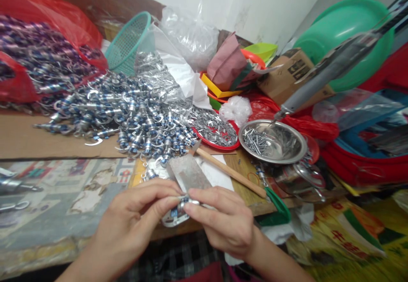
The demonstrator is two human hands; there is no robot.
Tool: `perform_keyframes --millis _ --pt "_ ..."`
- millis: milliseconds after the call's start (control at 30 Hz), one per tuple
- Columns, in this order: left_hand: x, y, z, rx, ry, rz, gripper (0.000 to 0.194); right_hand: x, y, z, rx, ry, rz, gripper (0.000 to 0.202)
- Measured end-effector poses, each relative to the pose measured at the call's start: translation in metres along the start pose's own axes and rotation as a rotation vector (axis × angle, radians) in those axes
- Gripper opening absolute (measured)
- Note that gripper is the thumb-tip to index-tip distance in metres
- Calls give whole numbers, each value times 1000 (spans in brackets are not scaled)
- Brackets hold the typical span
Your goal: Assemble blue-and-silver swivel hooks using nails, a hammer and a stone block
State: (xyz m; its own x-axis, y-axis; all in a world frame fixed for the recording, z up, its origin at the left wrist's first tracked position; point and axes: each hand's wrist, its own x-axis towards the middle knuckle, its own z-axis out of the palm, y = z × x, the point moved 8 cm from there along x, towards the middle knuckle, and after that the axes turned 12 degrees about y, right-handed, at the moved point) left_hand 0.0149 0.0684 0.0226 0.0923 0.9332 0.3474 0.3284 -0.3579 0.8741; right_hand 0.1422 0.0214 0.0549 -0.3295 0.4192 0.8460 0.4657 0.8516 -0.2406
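Note:
My left hand [140,214] and my right hand [223,218] meet at the front edge of the bench, fingers closed on one small metal part [176,217] with blue bands and a curved silver piece. Fingertips hide much of it. Just beyond them lies a grey metal block [190,172]. A hammer [231,171] with a wooden handle rests to the block's right, its head near the block's far end. Behind, a large heap of silver and blue metal parts [127,108] covers brown cardboard [19,139].
A steel bowl [287,139] holds pins, beside a red tray [227,147] of small metal pieces. A grey electric screwdriver [325,74] hangs above the bowl. Further back stand a teal basket [129,42] and green basin [344,31]. Red bags [63,14] lie back left.

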Motion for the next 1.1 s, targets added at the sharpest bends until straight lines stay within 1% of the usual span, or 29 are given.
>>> perform_keyframes --millis 100,133,200,267,333,400,433,500,533,567,600,633,667,733,767,800,833,900,1000,1100 --pt "-2 -8 2 -32 -8 -61 15 0 1 1 7 -13 27 23" --pt "-2 -10 3 -45 -6 -81 15 0 4 1 24 -9 66 22" --pt "-4 -16 6 -89 -29 -173 14 0 13 2 99 7 195 19" --pt "-8 -26 9 -166 -36 -332 16 -1 21 5 190 31 337 15" --pt "-15 -36 14 -285 -25 -519 20 -3 26 8 247 66 444 14" --pt "-23 -44 17 -416 23 -668 35 -2 29 11 250 74 508 13" --pt "-26 -47 18 -466 50 -720 44 -1 31 14 254 39 526 12" --pt "-29 -52 19 -509 101 -769 55 3 42 23 279 -104 537 11" --pt "-29 -54 18 -511 115 -773 57 7 54 26 254 -170 537 11" --pt "-28 -56 19 -513 109 -771 59 10 72 28 186 -229 539 12" --pt "-26 -56 21 -521 89 -767 61 15 96 26 67 -238 539 14" --pt "-24 -56 23 -535 61 -766 63 18 128 17 -180 -208 574 16" --pt "-23 -56 26 -554 28 -770 64 19 159 12 -422 -240 611 22" --pt "-19 -54 31 -589 -42 -781 63 18 209 14 -528 -295 654 28" --pt "-18 -53 33 -600 -68 -785 62 15 229 16 -562 -332 674 26" --pt "-16 -53 34 -605 -88 -786 62 12 243 19 -574 -354 689 23" --pt "-15 -54 35 -608 -105 -787 61 9 253 22 -590 -369 699 19" --pt "-13 -56 38 -613 -141 -795 61 4 262 23 -623 -362 711 15" --pt "-10 -62 41 -619 -208 -790 63 3 259 16 -633 -299 715 15" --pt "-5 -65 41 -641 -254 -773 66 5 255 2 -593 -206 729 15"
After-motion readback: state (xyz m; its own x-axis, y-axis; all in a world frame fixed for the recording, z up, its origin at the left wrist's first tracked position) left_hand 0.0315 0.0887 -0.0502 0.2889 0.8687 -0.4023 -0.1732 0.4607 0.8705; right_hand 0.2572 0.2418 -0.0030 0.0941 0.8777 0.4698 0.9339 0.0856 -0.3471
